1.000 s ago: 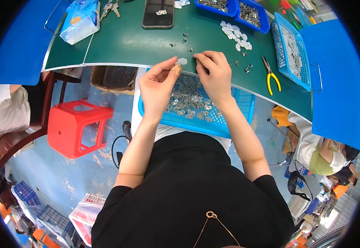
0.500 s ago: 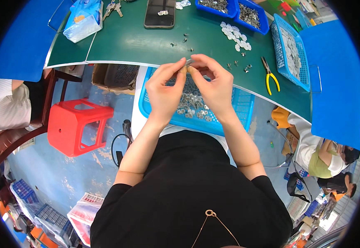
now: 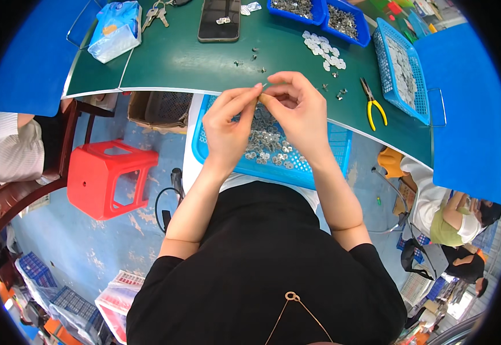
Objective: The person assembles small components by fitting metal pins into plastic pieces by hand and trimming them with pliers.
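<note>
Over the table's front edge, my left hand [image 3: 225, 129] has thumb and index finger pressed together on a small, thin metal piece [image 3: 264, 85]. My right hand [image 3: 303, 118] meets it from the other side, its thumb tip at the same piece and its index finger arched above. Fingertips cover most of the piece, so its shape cannot be made out. Beneath both hands a light-blue plastic basket [image 3: 332, 150] holds many small silvery and clear parts [image 3: 266, 146]. Beyond my fingertips, several tiny metal clips [image 3: 254, 57] lie scattered on the green table [image 3: 170, 63].
White flat pieces [image 3: 323, 48] lie in a pile near two blue bins [image 3: 347, 24] of metal parts. Yellow-handled pliers [image 3: 374, 104] rest beside another blue basket [image 3: 387, 77]. A phone [image 3: 219, 23], keys [image 3: 157, 14] and tissue pack [image 3: 115, 31] sit farther back. A red stool [image 3: 92, 181] stands left.
My right index finger has lifted and spread a little from the small piece, while my left pinch stays in nearly the same place. The view has shifted slightly.
</note>
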A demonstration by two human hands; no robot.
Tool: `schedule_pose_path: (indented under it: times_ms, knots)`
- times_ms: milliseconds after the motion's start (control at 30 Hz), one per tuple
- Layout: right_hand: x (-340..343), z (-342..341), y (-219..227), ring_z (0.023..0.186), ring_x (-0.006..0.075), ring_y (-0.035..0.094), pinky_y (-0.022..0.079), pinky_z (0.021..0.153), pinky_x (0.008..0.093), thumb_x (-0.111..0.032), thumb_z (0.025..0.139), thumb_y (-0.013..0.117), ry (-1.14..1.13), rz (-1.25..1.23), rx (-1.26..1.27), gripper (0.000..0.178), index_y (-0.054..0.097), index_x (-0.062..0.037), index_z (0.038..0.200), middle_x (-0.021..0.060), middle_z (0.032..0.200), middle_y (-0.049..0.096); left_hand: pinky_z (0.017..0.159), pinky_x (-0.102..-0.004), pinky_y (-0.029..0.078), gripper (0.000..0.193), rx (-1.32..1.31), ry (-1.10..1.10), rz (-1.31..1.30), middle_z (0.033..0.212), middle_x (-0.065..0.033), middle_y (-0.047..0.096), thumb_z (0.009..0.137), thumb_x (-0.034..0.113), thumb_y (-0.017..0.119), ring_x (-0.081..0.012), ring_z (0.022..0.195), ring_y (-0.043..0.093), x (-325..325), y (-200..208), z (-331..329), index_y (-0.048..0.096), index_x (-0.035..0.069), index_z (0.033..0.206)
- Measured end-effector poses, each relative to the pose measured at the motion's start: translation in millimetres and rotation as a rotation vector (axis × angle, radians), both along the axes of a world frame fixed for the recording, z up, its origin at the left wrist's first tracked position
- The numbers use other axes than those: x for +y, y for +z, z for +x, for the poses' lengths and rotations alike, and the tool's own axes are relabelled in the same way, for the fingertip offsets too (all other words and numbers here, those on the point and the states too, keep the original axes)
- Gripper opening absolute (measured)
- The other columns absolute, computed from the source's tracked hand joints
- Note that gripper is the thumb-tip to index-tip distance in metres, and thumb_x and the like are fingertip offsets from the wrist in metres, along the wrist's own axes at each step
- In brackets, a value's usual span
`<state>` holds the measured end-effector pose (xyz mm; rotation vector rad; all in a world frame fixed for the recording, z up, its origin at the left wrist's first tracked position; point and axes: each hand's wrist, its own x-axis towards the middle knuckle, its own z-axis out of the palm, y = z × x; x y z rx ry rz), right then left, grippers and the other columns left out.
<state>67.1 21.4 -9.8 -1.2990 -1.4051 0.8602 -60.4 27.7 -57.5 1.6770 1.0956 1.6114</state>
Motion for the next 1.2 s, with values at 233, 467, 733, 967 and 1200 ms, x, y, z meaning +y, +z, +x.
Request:
schedule_pose_path:
  times_ms: [233, 467, 733, 967, 1200]
  knots:
    - [3.2, 9.5, 6.6, 0.077, 0.0137, 0.064, 0.054, 0.069, 0.0251, 0.002, 0.08, 0.066, 0.047, -0.177, 0.168, 0.025, 0.054, 0.0028, 0.102, 0.0119, 0.085, 0.066, 0.066, -0.0229, 0.05, 0.024, -0.019, -0.057, -0.011, 0.09, -0.0079, 0.066, 0.081, -0.005, 0.063, -0.0139, 0.078, 0.063, -1.1, -0.6, 0.0, 0.07, 0.006, 0.101]
    - [-2.7, 9.5, 8.8, 0.075, 0.0161, 0.065, 0.055, 0.069, 0.0267, 0.001, 0.079, 0.067, 0.063, -0.181, 0.337, 0.026, 0.054, 0.0026, 0.101, 0.0124, 0.085, 0.067, 0.067, -0.0224, 0.049, 0.021, -0.253, -0.093, -0.148, 0.088, -0.0071, 0.066, 0.08, -0.005, 0.065, -0.0119, 0.077, 0.062, -4.5, 3.6, 1.6, 0.07, 0.003, 0.098]
    - [-6.8, 9.3, 8.1, 0.077, 0.0184, 0.067, 0.055, 0.071, 0.0289, 0.001, 0.08, 0.067, 0.095, -0.221, 0.479, 0.023, 0.056, 0.0029, 0.1, 0.0139, 0.087, 0.067, 0.066, -0.0231, 0.049, 0.025, -0.176, -0.028, -0.028, 0.082, -0.0075, 0.065, 0.075, -0.006, 0.067, -0.0133, 0.074, 0.063, -5.6, 5.7, -1.3, 0.071, 0.004, 0.098]
    - [-11.8, 7.5, 9.3, 0.077, 0.0195, 0.067, 0.055, 0.072, 0.0293, 0.003, 0.08, 0.066, 0.072, -0.173, 0.429, 0.022, 0.056, 0.0033, 0.099, 0.0146, 0.087, 0.067, 0.061, -0.0243, 0.05, 0.029, 0.049, 0.052, 0.171, 0.081, -0.008, 0.065, 0.071, -0.009, 0.067, -0.0169, 0.071, 0.064, -7.7, 11.8, -3.5, 0.07, 0.005, 0.097]
    - [-8.5, 21.4, 17.5, 0.078, 0.0174, 0.066, 0.055, 0.072, 0.0281, 0.003, 0.078, 0.066, 0.196, -0.357, 0.471, 0.027, 0.054, 0.0026, 0.102, 0.0132, 0.086, 0.067, 0.06, -0.0246, 0.05, 0.03, 0.133, 0.043, 0.271, 0.081, -0.0078, 0.065, 0.07, -0.009, 0.068, -0.0169, 0.07, 0.063, -1.7, 15.7, -10.1, 0.07, 0.005, 0.096]
